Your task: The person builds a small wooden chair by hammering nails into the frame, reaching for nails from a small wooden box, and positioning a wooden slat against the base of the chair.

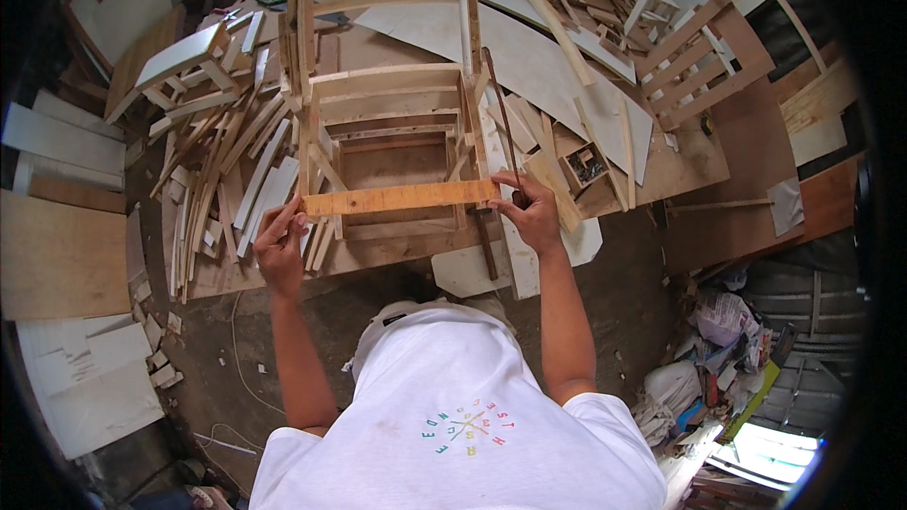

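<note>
My left hand [282, 244] pinches the left end of a yellow-orange wooden slat [402, 197] between thumb and fingers. At the slat's other end my right hand [532, 214] grips it in the same way. The slat lies level across the near side of an unfinished wooden chair frame [387, 81], covering part of it. Curved crosspieces span the frame's tall back, which stretches toward the top of the view. Close to my right hand, a thin dark rod [501, 113] runs along the frame's right side.
The frame rests on a worktable [227, 276]. Loose wood strips [227, 156] are heaped on its left, beside a small white-topped wooden piece [184, 55]. On the right are a pale sheet [557, 71], a small box of hardware [586, 166] and a slatted panel [704, 61]. Bags [723, 321] crowd the lower right.
</note>
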The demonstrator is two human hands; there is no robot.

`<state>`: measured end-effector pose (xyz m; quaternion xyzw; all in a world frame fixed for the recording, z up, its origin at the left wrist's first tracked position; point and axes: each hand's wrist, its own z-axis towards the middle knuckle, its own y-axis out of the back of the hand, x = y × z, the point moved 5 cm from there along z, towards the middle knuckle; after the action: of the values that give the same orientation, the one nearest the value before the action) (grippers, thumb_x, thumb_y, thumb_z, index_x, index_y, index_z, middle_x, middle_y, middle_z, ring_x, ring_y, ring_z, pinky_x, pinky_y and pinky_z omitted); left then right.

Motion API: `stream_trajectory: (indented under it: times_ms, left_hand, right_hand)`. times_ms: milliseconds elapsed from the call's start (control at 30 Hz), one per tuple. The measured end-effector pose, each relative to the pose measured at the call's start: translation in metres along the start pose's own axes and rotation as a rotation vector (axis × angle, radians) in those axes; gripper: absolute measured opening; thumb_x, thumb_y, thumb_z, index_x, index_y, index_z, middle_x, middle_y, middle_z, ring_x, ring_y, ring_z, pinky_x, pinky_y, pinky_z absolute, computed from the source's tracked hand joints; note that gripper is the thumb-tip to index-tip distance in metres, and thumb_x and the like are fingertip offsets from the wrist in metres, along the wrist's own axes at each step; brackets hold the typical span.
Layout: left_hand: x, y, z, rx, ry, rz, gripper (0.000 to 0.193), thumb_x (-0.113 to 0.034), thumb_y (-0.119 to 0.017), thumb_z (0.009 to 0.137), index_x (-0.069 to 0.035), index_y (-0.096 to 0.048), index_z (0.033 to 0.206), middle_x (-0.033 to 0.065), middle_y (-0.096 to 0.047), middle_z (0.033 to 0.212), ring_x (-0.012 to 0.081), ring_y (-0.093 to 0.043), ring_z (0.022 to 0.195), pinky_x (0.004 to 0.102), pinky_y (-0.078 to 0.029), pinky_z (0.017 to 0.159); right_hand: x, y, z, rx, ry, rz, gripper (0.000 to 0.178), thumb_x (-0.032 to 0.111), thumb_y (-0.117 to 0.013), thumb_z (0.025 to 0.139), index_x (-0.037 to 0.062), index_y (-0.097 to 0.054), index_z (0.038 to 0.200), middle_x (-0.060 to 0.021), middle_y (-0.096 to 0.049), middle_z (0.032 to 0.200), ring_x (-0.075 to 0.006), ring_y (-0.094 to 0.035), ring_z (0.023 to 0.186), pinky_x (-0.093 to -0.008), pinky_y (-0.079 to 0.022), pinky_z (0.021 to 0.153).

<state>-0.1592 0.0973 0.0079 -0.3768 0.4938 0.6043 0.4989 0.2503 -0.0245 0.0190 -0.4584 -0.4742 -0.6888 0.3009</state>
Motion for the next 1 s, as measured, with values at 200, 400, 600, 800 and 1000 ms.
stream_trajectory:
  times_ms: [200, 400, 600, 800, 1000]
  left_hand:
    - [0.002, 0.011, 0.004, 0.102, -0.249, 0.095, 0.037, 0.001, -0.075, 0.094, -0.006, -0.075, 0.131, 0.0086, -0.072, 0.112, 0.0156, -0.069, 0.092, 0.0293, -0.058, 0.08]
    - [-0.015, 0.006, 0.008, 0.113, -0.395, 0.283, 0.038, 0.001, -0.077, 0.09, -0.006, -0.075, 0.128, 0.0113, -0.074, 0.109, 0.0196, -0.073, 0.094, 0.0331, -0.061, 0.081]
    - [-0.013, 0.01, 0.008, 0.096, -0.467, 0.334, 0.037, -0.001, -0.077, 0.09, -0.006, -0.076, 0.126, 0.0123, -0.076, 0.109, 0.0242, -0.075, 0.096, 0.035, -0.062, 0.081]
    - [-0.019, 0.009, 0.01, 0.13, -0.41, 0.288, 0.033, -0.001, -0.076, 0.091, -0.003, -0.076, 0.124, 0.0127, -0.076, 0.11, 0.0244, -0.075, 0.098, 0.0343, -0.062, 0.082]
    - [-0.013, 0.012, 0.015, 0.184, -0.249, 0.174, 0.034, -0.003, -0.079, 0.091, -0.002, -0.076, 0.124, 0.0121, -0.075, 0.113, 0.02, -0.075, 0.098, 0.0324, -0.064, 0.084]
  right_hand:
    - [0.006, -0.003, 0.004, 0.016, 0.018, 0.001, 0.046, 0.015, -0.091, 0.077, 0.0074, -0.078, 0.12, -0.0063, -0.077, 0.116, -0.0156, -0.069, 0.098, -0.0288, -0.054, 0.083]
    - [-0.001, 0.002, 0.003, 0.014, -0.01, -0.012, 0.044, 0.014, -0.09, 0.078, 0.0052, -0.078, 0.119, -0.0082, -0.077, 0.119, -0.0211, -0.071, 0.112, -0.0352, -0.054, 0.1]
    - [-0.005, -0.001, 0.005, 0.043, 0.087, 0.001, 0.046, 0.007, -0.09, 0.078, 0.0013, -0.075, 0.121, -0.0081, -0.074, 0.125, -0.0156, -0.068, 0.113, -0.0282, -0.053, 0.093]
    - [0.003, 0.0, 0.004, 0.028, 0.008, 0.003, 0.045, 0.016, -0.091, 0.077, 0.005, -0.078, 0.119, -0.0085, -0.077, 0.118, -0.0211, -0.07, 0.113, -0.0361, -0.054, 0.101]
    - [0.007, 0.001, 0.004, 0.031, 0.009, -0.057, 0.045, 0.017, -0.091, 0.079, 0.0069, -0.078, 0.121, -0.0062, -0.077, 0.117, -0.0174, -0.069, 0.108, -0.0326, -0.054, 0.092]
